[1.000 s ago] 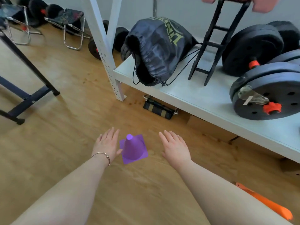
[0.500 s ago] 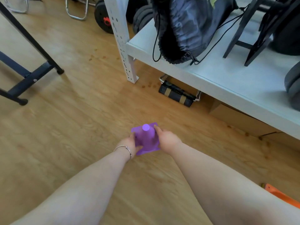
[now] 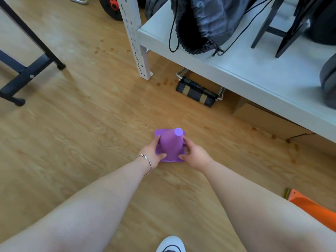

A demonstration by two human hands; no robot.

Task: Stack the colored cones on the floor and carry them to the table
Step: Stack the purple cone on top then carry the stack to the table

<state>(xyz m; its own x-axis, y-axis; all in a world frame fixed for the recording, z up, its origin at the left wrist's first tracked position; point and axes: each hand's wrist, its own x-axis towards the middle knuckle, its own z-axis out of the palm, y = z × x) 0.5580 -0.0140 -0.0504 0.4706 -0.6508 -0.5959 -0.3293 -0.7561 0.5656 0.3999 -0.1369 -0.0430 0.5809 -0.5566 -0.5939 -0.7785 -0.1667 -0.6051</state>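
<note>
Gripping purple cone point(image 3: 170, 145) btwn both hands, left hand point(image 3: 152, 155) & right hand point(image 3: 195, 155) clasping its sides.

No text, label, brand, number or sign can be read on anything here.

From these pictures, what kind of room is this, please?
Probably a home gym or a sports equipment store room. A black weight plate stands on the wooden floor, a drawstring sports bag lies on the white shelf, and both hands grip a purple training cone.
</note>
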